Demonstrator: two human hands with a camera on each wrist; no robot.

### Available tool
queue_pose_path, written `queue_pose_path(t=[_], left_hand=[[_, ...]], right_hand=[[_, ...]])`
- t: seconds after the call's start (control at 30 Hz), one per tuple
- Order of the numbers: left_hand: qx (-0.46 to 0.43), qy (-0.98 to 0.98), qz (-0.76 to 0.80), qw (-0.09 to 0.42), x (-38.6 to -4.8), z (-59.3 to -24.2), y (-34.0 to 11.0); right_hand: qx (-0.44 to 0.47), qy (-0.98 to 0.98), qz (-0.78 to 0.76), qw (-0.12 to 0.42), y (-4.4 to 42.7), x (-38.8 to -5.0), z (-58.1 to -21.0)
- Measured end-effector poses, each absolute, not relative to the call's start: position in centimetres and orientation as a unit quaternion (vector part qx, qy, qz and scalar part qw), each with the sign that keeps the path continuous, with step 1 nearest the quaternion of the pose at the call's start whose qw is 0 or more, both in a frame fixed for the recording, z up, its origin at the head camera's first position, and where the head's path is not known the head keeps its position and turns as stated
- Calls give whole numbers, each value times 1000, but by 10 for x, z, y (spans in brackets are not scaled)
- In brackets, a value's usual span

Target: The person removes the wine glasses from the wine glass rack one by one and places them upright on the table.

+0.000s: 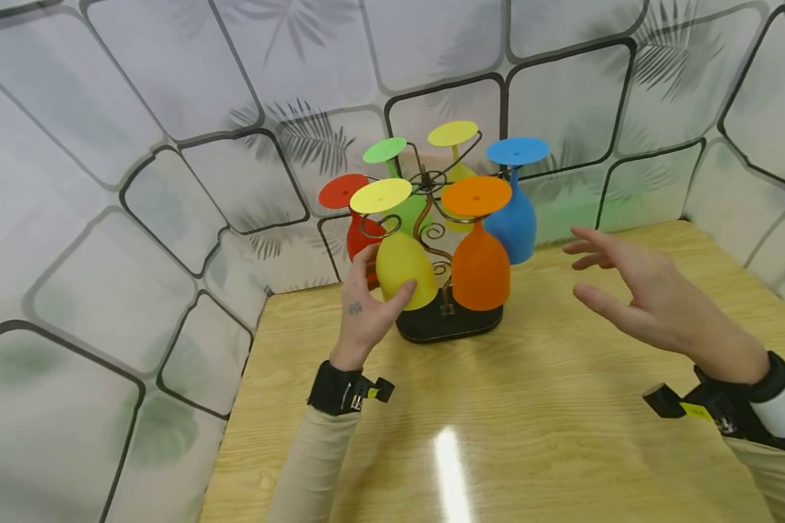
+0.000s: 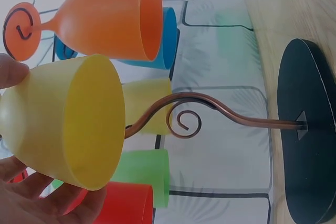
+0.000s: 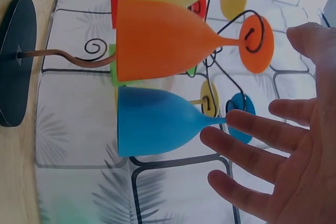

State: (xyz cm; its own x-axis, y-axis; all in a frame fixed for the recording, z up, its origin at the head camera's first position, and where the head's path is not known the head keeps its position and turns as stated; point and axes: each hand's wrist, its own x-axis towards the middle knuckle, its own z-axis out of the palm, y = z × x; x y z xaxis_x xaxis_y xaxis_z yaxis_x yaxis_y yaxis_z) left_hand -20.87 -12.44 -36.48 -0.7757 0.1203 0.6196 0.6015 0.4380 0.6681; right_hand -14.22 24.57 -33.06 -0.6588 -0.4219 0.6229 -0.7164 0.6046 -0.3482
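My left hand (image 1: 366, 312) holds the bowl of the front yellow plastic goblet (image 1: 402, 269), thumb on one side and fingers on the other. That goblet hangs upside down and tilted, its foot at a wire loop of the metal goblet rack (image 1: 448, 311). Beside it hangs an orange goblet (image 1: 480, 272). Red (image 1: 360, 232), green (image 1: 387, 150), blue (image 1: 513, 218) and a second yellow goblet (image 1: 453, 134) hang around the rack too, partly hidden. Off to the right, my right hand (image 1: 647, 298) is in the air with fingers spread, touching nothing.
The rack's black base stands on a light wooden table (image 1: 536, 407), near its back edge. A patterned wall covering (image 1: 301, 65) rises behind and along the left side. Light reflects off the tabletop in front.
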Motion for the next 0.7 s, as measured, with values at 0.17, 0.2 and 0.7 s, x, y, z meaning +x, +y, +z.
queue_pose_path(t=[0.17,0.2,0.7], left_hand=[[-225,-815,-480,236,-208,-364,-121],[-225,-816,-479,233,-208,-364,-120],[-264,-799,-499,207,-190,-366,-117]], right_hand=[[365,-841,297,266,239,-136,-330],[372,-836,300,268,238,-135,-330],[489,-767,240,338,193,-130,-325]])
